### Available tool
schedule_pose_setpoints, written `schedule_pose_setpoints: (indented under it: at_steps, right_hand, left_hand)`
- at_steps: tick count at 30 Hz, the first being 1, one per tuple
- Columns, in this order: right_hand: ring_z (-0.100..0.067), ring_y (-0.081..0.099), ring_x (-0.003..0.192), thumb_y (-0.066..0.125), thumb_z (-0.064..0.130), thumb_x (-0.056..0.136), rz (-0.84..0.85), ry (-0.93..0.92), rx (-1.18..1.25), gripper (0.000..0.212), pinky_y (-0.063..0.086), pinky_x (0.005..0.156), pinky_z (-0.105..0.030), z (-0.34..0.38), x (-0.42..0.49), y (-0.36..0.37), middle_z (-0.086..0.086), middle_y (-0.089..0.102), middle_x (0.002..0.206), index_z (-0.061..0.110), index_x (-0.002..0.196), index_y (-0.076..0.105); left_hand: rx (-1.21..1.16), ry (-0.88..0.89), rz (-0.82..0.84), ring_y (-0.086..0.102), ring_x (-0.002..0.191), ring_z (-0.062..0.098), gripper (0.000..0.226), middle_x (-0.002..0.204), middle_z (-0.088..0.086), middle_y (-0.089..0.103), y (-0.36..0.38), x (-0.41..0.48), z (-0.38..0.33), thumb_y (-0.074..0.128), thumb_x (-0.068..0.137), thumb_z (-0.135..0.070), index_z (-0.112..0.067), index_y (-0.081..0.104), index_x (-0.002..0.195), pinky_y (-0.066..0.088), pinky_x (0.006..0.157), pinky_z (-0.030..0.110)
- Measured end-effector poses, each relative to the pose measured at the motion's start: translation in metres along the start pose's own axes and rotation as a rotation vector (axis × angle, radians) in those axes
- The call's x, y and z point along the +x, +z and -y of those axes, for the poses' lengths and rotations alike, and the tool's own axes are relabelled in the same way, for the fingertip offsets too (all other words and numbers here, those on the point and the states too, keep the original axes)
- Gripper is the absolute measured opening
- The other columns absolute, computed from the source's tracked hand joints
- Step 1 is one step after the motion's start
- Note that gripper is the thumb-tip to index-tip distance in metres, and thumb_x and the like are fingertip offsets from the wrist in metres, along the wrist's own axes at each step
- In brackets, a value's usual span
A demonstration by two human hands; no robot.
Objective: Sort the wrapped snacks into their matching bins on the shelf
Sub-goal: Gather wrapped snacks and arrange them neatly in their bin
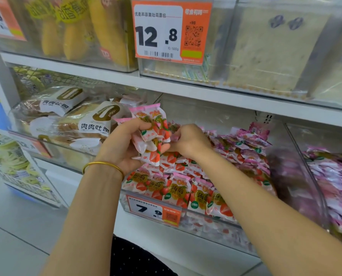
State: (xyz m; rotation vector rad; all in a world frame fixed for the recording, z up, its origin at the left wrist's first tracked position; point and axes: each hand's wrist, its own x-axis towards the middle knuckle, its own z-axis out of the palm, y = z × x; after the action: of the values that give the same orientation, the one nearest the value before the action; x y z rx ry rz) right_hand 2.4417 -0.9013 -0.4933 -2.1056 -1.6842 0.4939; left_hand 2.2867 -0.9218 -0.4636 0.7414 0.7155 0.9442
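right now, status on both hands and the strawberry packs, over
Left hand grips a bunch of strawberry packs above the strawberry bin. Right hand curled beside them, grip unclear. Pink packs heaped at the bin's right.

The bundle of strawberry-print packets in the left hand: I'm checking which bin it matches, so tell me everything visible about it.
The bundle of small glossy white-and-pink plastic packets is several sealed pillow packs with crimped pink tops, red strawberry pictures and round gold labels. They fan out roughly upright, slightly tilted, in the left hand, above the clear plastic bin of look-alike packets. The right hand touches the bundle's right edge; whether it pinches one is unclear.
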Motion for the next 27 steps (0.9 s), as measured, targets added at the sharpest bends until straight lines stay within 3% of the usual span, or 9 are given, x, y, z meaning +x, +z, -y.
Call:
schedule_pose_setpoints:
  at_steps: [3, 7, 10, 13, 17, 18, 20, 22, 27]
  right_hand:
    - [-0.017, 0.056, 0.084, 0.063, 0.027, 0.086, -0.148, -0.089, 0.023, 0.023, 0.045, 0.067, -0.027, -0.002, -0.001, -0.010, -0.001, 0.057, 0.101, 0.014, 0.104, 0.067]
    - [-0.014, 0.053, 0.063, 0.056, 0.035, 0.092, 0.072, -0.007, 0.997, 0.022, 0.037, 0.048, -0.023, -0.002, -0.017, -0.034, -0.003, 0.061, 0.082, 0.015, 0.098, 0.064]
    - [-0.017, 0.054, 0.071, 0.068, 0.036, 0.082, 0.247, -0.110, 0.880, 0.028, 0.036, 0.052, -0.024, -0.010, -0.024, -0.035, -0.003, 0.066, 0.090, 0.021, 0.106, 0.066]
    - [-0.005, 0.054, 0.061, 0.069, 0.022, 0.082, 0.283, -0.178, 0.832, 0.025, 0.035, 0.046, -0.017, -0.018, -0.025, -0.034, 0.005, 0.063, 0.079, 0.021, 0.106, 0.065]
    - [-0.017, 0.062, 0.080, 0.068, 0.016, 0.082, 0.155, -0.105, 1.000, 0.010, 0.050, 0.072, -0.032, -0.028, -0.023, -0.035, -0.001, 0.066, 0.087, 0.019, 0.092, 0.066]
    - [-0.018, 0.063, 0.080, 0.067, 0.015, 0.083, 0.115, -0.044, 1.093, 0.011, 0.052, 0.072, -0.031, -0.031, -0.021, -0.038, -0.003, 0.067, 0.089, 0.016, 0.094, 0.066]
    - [-0.014, 0.061, 0.063, 0.064, 0.016, 0.087, 0.040, 0.096, 1.216, 0.014, 0.045, 0.050, -0.019, -0.040, -0.019, -0.045, -0.005, 0.066, 0.083, 0.010, 0.099, 0.064]
    - [-0.011, 0.054, 0.050, 0.064, 0.021, 0.087, 0.027, 0.218, 1.084, 0.020, 0.034, 0.040, -0.019, -0.052, -0.018, -0.048, -0.004, 0.064, 0.077, 0.009, 0.103, 0.064]
    - [-0.019, 0.052, 0.068, 0.068, 0.031, 0.084, 0.048, 0.282, 0.740, 0.015, 0.041, 0.055, -0.027, -0.056, -0.018, -0.036, -0.006, 0.059, 0.082, 0.017, 0.082, 0.063]
  left_hand:
    - [0.079, -0.048, 0.029, 0.068, 0.066, 0.028, 0.017, 0.077, 0.018, 0.069, 0.002, 0.002, 0.005, 0.052, 0.087, -0.003, 0.002, 0.064, 0.076, 0.058, 0.063, 0.037]
    - [0.198, -0.109, 0.101, 0.069, 0.058, 0.023, 0.012, 0.075, 0.016, 0.069, 0.008, 0.002, 0.012, 0.056, 0.084, -0.003, 0.005, 0.064, 0.086, 0.059, 0.053, 0.031]
    - [0.247, -0.128, 0.181, 0.070, 0.066, 0.024, 0.029, 0.088, 0.018, 0.069, 0.011, 0.003, 0.016, 0.060, 0.074, -0.004, 0.004, 0.064, 0.102, 0.059, 0.055, 0.033]
    - [0.279, -0.125, 0.206, 0.069, 0.080, 0.028, 0.037, 0.100, 0.021, 0.068, 0.012, 0.005, 0.021, 0.061, 0.074, -0.004, 0.000, 0.063, 0.111, 0.059, 0.060, 0.038]
    - [0.268, -0.104, 0.186, 0.069, 0.064, 0.022, 0.022, 0.082, 0.017, 0.071, 0.018, 0.005, 0.022, 0.056, 0.084, -0.005, 0.002, 0.062, 0.103, 0.058, 0.052, 0.032]
    - [0.253, -0.103, 0.151, 0.069, 0.059, 0.020, 0.021, 0.080, 0.016, 0.069, 0.019, 0.005, 0.021, 0.054, 0.087, -0.005, 0.004, 0.062, 0.104, 0.056, 0.049, 0.028]
    - [0.189, -0.101, 0.075, 0.069, 0.060, 0.019, 0.025, 0.089, 0.019, 0.067, 0.015, 0.008, 0.018, 0.051, 0.090, -0.004, 0.006, 0.057, 0.112, 0.056, 0.049, 0.026]
    - [0.078, -0.089, 0.000, 0.069, 0.067, 0.020, 0.027, 0.096, 0.020, 0.065, 0.009, 0.012, 0.014, 0.047, 0.092, -0.003, 0.004, 0.053, 0.117, 0.056, 0.050, 0.026]
    - [-0.063, -0.066, -0.058, 0.058, 0.089, 0.028, 0.021, 0.094, 0.019, 0.060, 0.007, 0.016, 0.015, 0.037, 0.087, 0.006, -0.003, 0.052, 0.098, 0.057, 0.065, 0.033]
